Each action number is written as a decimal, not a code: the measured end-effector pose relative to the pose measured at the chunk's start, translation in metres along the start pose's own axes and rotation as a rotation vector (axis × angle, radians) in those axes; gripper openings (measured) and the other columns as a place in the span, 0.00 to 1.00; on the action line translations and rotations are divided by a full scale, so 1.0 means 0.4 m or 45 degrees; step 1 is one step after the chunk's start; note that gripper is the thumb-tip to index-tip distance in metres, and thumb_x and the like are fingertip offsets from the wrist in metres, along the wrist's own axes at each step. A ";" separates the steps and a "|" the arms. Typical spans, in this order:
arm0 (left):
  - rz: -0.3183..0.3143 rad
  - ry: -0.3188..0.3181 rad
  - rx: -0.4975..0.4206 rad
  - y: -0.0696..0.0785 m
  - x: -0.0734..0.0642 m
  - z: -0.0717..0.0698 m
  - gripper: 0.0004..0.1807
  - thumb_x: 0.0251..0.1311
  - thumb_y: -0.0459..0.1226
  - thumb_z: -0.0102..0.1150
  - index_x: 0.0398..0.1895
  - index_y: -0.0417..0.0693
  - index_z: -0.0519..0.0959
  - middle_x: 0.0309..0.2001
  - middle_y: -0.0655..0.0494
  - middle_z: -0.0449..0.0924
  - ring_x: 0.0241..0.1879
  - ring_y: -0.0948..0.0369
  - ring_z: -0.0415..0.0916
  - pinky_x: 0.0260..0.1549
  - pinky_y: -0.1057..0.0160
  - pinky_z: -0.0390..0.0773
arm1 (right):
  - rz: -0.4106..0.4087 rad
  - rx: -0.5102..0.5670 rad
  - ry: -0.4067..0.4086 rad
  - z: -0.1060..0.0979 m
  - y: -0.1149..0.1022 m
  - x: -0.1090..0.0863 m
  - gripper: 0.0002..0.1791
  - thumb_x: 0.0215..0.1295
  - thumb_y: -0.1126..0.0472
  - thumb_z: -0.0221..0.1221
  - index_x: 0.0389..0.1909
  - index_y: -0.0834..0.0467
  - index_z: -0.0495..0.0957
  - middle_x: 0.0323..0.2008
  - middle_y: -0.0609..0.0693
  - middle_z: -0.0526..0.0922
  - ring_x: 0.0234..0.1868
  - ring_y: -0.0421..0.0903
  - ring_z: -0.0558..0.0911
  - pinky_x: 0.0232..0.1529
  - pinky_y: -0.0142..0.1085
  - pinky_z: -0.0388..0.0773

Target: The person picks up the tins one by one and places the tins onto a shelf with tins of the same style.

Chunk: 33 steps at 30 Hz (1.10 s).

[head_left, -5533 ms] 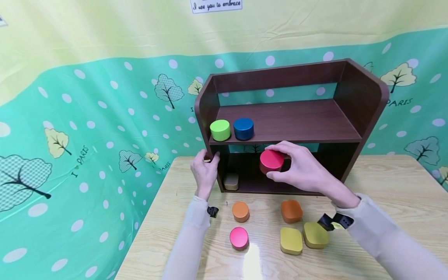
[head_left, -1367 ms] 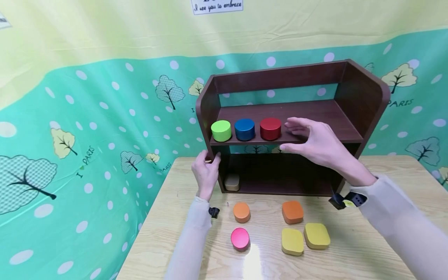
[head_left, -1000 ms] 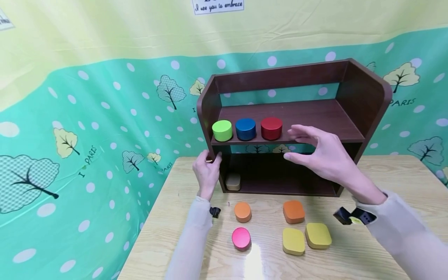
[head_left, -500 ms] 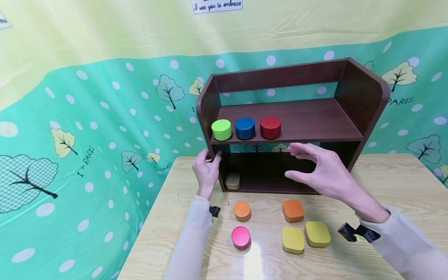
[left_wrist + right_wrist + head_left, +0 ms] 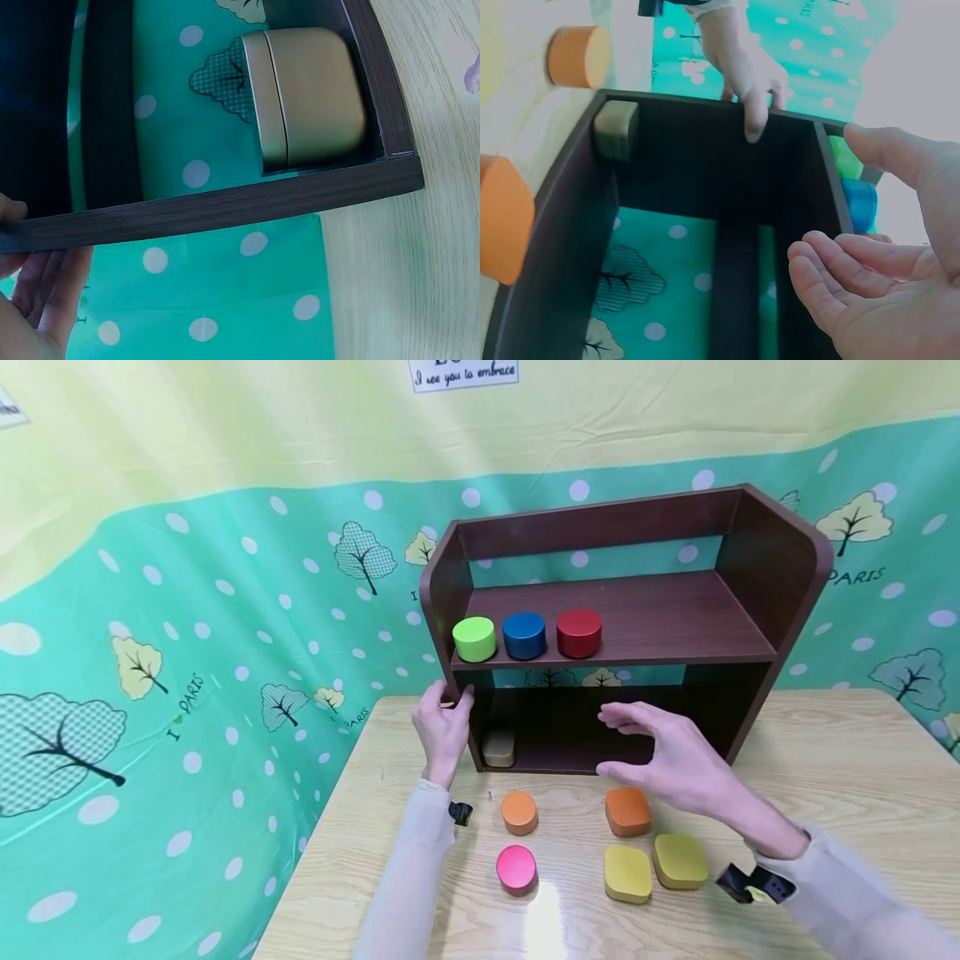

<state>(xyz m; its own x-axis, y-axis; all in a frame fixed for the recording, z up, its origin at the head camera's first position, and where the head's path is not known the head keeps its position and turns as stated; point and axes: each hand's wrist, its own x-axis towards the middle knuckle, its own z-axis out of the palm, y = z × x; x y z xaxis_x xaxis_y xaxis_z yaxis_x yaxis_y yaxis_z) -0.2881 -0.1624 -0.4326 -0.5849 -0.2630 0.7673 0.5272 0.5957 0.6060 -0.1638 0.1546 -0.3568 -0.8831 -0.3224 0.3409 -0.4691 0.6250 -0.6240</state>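
My left hand (image 5: pixel 442 731) grips the left side panel of a dark brown shelf (image 5: pixel 675 652), thumb inside and fingers outside. In the left wrist view a gold square tin (image 5: pixel 315 97) with a lid seam sits in the lower compartment's corner. Round green (image 5: pixel 474 639), blue (image 5: pixel 524 636) and red (image 5: pixel 579 633) tins stand in a row at the upper board's front edge. My right hand (image 5: pixel 667 756), fingers spread from the thumb and holding nothing, hovers before the lower compartment. Just below it lies an orange square tin (image 5: pixel 628 812) on the table.
On the table (image 5: pixel 420 893) in front of the shelf lie a round orange tin (image 5: pixel 519 812) and a round pink tin (image 5: pixel 517 869). Two yellow square tins, one left (image 5: pixel 627 873) and one right (image 5: pixel 679 861), lie at the right. A patterned curtain (image 5: pixel 225 693) hangs behind.
The red tin went from my right hand onto the upper board beside the blue one. My right hand has since let go and moved down toward the table. The left hand stayed put.
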 end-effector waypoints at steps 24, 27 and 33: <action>-0.004 0.002 -0.007 0.000 -0.005 -0.001 0.11 0.63 0.34 0.73 0.28 0.36 0.82 0.28 0.40 0.87 0.30 0.42 0.85 0.33 0.45 0.79 | 0.023 0.104 -0.191 0.140 0.026 -0.036 0.37 0.58 0.55 0.81 0.68 0.60 0.80 0.63 0.56 0.88 0.61 0.57 0.87 0.62 0.52 0.86; -0.008 0.000 -0.006 0.001 -0.005 -0.001 0.11 0.63 0.34 0.73 0.29 0.36 0.82 0.28 0.40 0.86 0.31 0.42 0.85 0.33 0.46 0.79 | 0.025 0.105 -0.207 0.156 0.028 -0.039 0.37 0.58 0.55 0.81 0.67 0.60 0.81 0.61 0.56 0.88 0.60 0.56 0.87 0.62 0.52 0.86; -0.015 -0.005 0.007 0.001 -0.002 0.000 0.11 0.63 0.34 0.73 0.29 0.36 0.83 0.29 0.39 0.87 0.32 0.42 0.85 0.33 0.48 0.79 | 0.065 0.126 -0.237 0.179 0.032 -0.038 0.37 0.59 0.54 0.80 0.68 0.60 0.80 0.62 0.57 0.88 0.61 0.58 0.87 0.62 0.55 0.86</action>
<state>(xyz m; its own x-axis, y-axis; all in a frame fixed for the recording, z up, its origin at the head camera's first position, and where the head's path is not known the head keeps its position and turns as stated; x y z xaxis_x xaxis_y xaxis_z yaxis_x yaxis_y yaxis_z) -0.2873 -0.1620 -0.4332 -0.5937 -0.2669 0.7592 0.5169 0.5966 0.6139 -0.1573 0.1166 -0.4203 -0.8885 -0.4234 0.1769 -0.4143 0.5743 -0.7061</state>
